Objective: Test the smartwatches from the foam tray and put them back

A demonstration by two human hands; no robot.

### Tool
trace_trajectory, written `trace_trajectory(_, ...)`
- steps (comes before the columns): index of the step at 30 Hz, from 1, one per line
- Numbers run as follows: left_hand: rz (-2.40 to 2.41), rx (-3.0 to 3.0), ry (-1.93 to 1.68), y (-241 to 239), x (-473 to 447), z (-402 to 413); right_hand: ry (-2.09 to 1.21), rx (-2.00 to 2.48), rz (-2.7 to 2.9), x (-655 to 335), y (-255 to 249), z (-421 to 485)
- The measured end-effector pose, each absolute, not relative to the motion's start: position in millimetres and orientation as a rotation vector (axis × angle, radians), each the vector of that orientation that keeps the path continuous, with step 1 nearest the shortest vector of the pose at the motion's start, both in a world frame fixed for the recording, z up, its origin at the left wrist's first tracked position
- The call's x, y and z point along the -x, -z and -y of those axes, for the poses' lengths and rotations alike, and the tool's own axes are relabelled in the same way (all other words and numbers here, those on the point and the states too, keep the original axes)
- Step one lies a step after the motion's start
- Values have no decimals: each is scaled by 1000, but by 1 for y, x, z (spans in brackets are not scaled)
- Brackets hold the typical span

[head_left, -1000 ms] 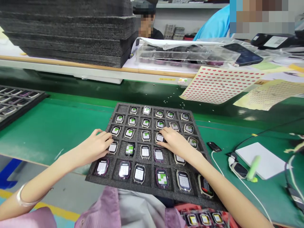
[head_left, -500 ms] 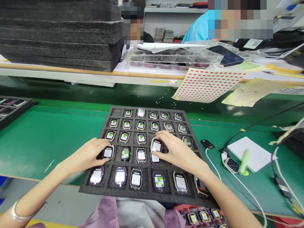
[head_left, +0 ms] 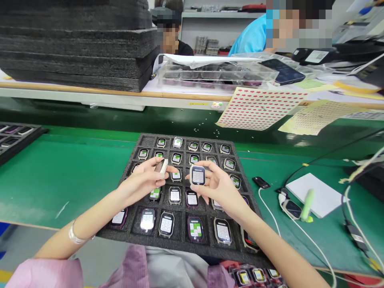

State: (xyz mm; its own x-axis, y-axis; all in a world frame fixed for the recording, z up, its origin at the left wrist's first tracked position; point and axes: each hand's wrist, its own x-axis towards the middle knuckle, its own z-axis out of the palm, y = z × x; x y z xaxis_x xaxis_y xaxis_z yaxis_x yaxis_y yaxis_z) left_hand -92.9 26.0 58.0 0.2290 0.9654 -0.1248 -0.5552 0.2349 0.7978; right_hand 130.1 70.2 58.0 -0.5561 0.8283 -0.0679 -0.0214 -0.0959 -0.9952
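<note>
Above the middle of a black foam tray (head_left: 183, 244), my right hand (head_left: 220, 184) is closed on a pale-framed smartwatch (head_left: 198, 176), its lit screen facing me. My left hand (head_left: 141, 178) grips another light-framed smartwatch (head_left: 162, 166) that is tilted nearly edge-on, so its screen is mostly turned away. The two watches are apart. Below them, rows of strapless smartwatches lie in the tray's compartments, many with lit screens showing white and green blocks. A purple-framed watch (head_left: 195, 229) lies in the front row. My hands and forearms hide some compartments.
On the right lie a white box (head_left: 318, 195), a cabled watch (head_left: 291, 209), a light-green pen-like item (head_left: 308, 205) and cables. Another tray (head_left: 18, 140) is at far left. Stacked black foam (head_left: 75, 56) stands on the shelf. Two people sit beyond it.
My left hand has lifted a watch out of the tray's left side and moved right and tilted it. The watch in my right hand is raised slightly. More of my left sleeve shows.
</note>
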Motion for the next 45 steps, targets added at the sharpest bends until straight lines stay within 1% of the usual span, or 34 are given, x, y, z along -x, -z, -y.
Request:
trace_trajectory(5,-738,-677,-1151,-60,77,-33,-1699,824,1447,-136,-54,-74)
trace_trajectory(9,-847,-761,-1159,-54,73,-30,-1605,869,1421,-137,-50,-74)
trace_trajectory(13,-791,-764,-1149,-49,68,-28,-1512,929,1475,-138,-49,-74)
trace_trajectory(16,-796,-796,-1211,-47,63,-28,-1493,943,1485,-140,-50,-74)
trace_trajectory(20,-759,-898,-1273,-40,58,-28,-1505,895,1475,-142,-51,-71)
trace_trajectory(27,-818,-1066,-1257,-30,59,-29,-1542,835,1505,-143,-50,-66)
trace_trajectory(33,-720,-938,-1248,-39,60,-30,-1542,820,1522,-144,-48,-68)
trace_trajectory(37,-748,-846,-1229,-44,60,-27,-1559,805,1484,-144,-52,-68)
trace_trajectory(45,-757,-860,-1211,-44,61,-24,-1619,729,1498,-144,-57,-63)
